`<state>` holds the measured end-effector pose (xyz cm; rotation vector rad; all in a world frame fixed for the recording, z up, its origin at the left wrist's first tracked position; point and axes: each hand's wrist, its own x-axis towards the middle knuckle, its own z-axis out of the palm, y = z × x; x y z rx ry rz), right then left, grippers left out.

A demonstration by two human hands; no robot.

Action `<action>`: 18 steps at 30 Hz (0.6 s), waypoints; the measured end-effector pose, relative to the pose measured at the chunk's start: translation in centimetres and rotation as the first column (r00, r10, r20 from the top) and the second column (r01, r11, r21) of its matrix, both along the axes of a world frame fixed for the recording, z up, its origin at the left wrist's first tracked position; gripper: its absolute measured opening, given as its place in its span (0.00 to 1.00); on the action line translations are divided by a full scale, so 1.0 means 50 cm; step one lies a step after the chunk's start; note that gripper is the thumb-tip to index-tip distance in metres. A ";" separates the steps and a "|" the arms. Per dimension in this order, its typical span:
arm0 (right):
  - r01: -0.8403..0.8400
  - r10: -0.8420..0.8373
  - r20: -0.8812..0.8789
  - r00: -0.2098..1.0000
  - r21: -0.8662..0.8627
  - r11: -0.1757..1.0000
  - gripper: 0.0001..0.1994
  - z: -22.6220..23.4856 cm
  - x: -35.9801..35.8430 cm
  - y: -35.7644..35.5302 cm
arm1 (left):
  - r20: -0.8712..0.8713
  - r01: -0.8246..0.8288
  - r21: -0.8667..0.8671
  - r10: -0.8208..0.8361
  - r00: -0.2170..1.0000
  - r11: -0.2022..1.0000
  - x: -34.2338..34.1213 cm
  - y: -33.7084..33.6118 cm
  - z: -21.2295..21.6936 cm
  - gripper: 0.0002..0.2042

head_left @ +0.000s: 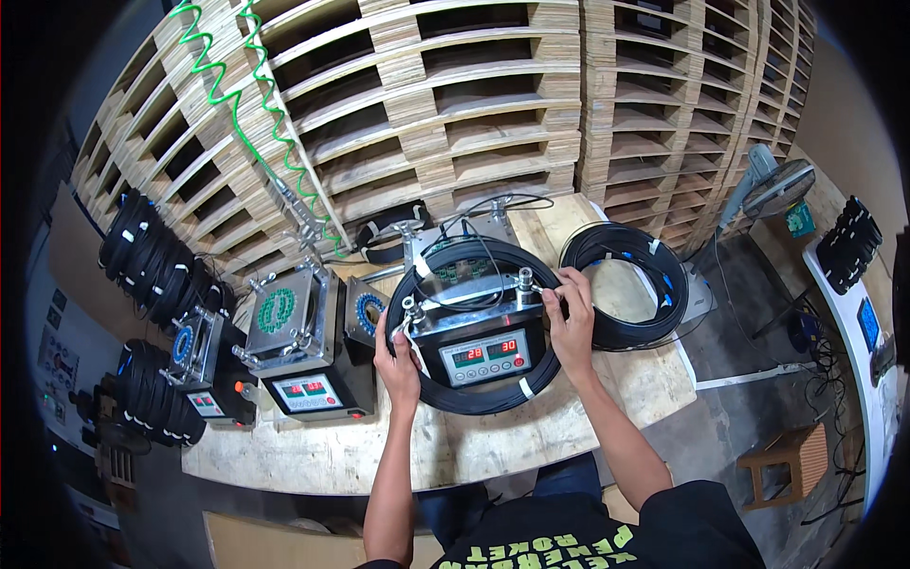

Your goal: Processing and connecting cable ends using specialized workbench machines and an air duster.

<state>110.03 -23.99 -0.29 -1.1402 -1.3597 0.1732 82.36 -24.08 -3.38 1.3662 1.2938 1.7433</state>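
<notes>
A large coil of black cable (479,405), tied with white bands, is held up in front of me between both hands. My left hand (398,365) is closed round its left side, thumb on the inner edge. On the upper right side, my right hand (572,318) grips it, with the fingertips partly behind the coil. Through the ring shows a metal-topped machine (488,358) with a red digital display and buttons. Loose cable ends cross the upper part of the ring, over the machine's top plate.
On the wooden table (559,431), another black cable coil (621,337) lies right. Two similar machines (301,375) (204,379) stand left. Stacked coils (156,251) are at far left, wooden pallets (474,95) behind. Green spiral air hoses (227,95) hang down. A fan (777,190) stands right.
</notes>
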 end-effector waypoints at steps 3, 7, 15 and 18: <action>-0.028 0.032 -0.103 0.994 0.035 0.999 0.18 -0.032 0.009 0.012 | 0.002 0.017 -0.011 -0.017 1.000 1.000 0.008 0.002 0.003 0.32; 0.021 -0.022 -0.006 1.000 -0.058 0.998 0.40 -0.048 -0.025 -0.044 | 0.025 0.036 -0.025 -0.035 0.999 0.999 0.001 0.013 0.000 0.29; 0.163 -0.131 0.104 0.986 -0.418 0.893 0.52 -0.108 -0.125 -0.151 | 0.010 0.032 -0.032 -0.032 0.999 0.999 -0.008 0.013 0.010 0.31; 0.272 -0.216 0.184 0.959 -0.387 0.881 0.52 -0.104 -0.141 -0.154 | 0.019 0.045 -0.018 -0.044 0.999 0.999 -0.004 0.005 0.006 0.31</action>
